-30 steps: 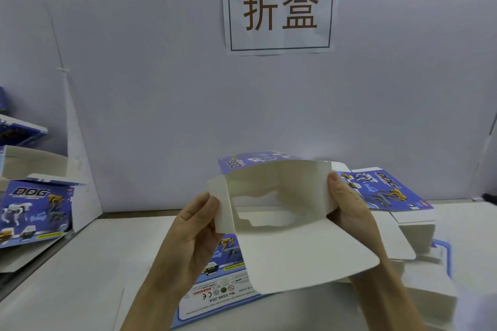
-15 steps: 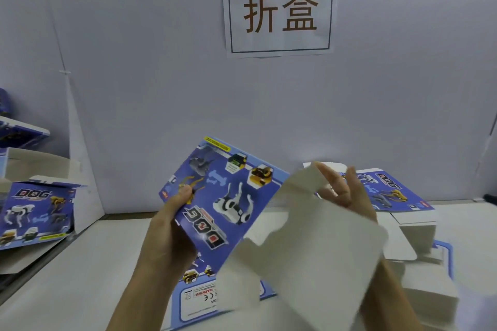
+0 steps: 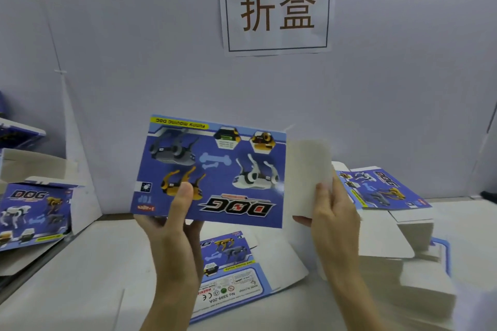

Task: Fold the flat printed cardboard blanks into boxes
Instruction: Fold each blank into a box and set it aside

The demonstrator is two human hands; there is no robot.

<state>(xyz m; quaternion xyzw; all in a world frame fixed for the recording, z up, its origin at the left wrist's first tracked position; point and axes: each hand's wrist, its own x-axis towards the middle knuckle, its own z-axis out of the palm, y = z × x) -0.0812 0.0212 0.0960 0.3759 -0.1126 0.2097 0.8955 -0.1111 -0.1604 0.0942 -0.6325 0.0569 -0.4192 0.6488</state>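
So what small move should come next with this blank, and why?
Probably the right hand should fold the white flap back along the crease at the right edge of the blank. The flap sticks out past the printed face, the right hand pinches its lower part, and the left hand grips the blank, thumb on the print, to brace it.
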